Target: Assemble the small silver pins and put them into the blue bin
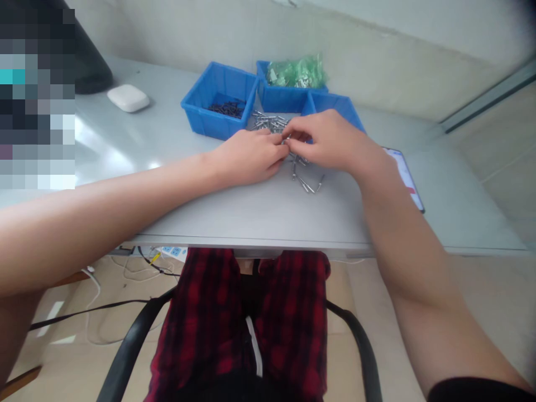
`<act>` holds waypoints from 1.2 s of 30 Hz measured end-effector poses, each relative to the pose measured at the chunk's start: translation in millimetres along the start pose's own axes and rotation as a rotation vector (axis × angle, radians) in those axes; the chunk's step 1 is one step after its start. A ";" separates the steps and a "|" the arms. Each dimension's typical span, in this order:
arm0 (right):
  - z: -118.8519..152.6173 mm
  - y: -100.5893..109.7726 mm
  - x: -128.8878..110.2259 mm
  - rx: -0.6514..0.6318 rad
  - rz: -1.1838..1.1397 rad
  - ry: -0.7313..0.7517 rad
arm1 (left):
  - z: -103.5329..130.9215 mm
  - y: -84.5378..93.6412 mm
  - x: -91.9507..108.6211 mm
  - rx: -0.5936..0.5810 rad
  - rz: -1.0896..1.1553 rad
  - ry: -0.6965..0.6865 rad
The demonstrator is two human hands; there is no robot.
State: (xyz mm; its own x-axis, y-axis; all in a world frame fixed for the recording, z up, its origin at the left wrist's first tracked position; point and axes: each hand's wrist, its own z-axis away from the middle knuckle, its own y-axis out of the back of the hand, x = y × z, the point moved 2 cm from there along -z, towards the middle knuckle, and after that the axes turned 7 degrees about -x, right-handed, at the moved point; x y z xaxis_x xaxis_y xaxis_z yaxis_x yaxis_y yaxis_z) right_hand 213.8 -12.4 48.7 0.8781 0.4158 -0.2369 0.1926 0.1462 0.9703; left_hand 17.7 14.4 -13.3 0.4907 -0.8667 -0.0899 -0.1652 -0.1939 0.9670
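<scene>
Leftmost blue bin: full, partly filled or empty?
Partly filled: the leftmost blue bin holds a low heap of dark screw-like pieces, with bare wall showing above.

- Two hands, center: one left hand (253, 159), one right hand (329, 139)
- Three blue plastic bins (209, 124), upper middle
- Silver metal pins (268, 121), center: too many overlapping to count
- Dark screws (227, 110), upper middle: a heap, uncountable
- Green plastic bagging (295, 72), top middle: number unclear
- One smartphone (408, 181), right
- One white rounded object (128, 97), upper left
- Two black chair armrests (136, 340), bottom
</scene>
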 end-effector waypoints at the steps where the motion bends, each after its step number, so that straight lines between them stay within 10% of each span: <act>1: -0.1 -0.2 0.0 -0.001 0.000 0.000 | 0.0 0.0 -0.1 0.002 0.003 -0.002; 36: 3.8 3.5 -13.4 -0.051 0.042 -0.065 | 0.7 -3.7 -3.2 0.006 0.078 -0.002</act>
State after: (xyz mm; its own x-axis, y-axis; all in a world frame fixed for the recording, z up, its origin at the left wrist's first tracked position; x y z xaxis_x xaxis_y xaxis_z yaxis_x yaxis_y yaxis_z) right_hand 204.4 -20.9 55.5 0.9120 0.3632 -0.1903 0.1334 0.1762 0.9753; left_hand 16.2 17.6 -16.8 0.4748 -0.8800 -0.0151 -0.2081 -0.1289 0.9696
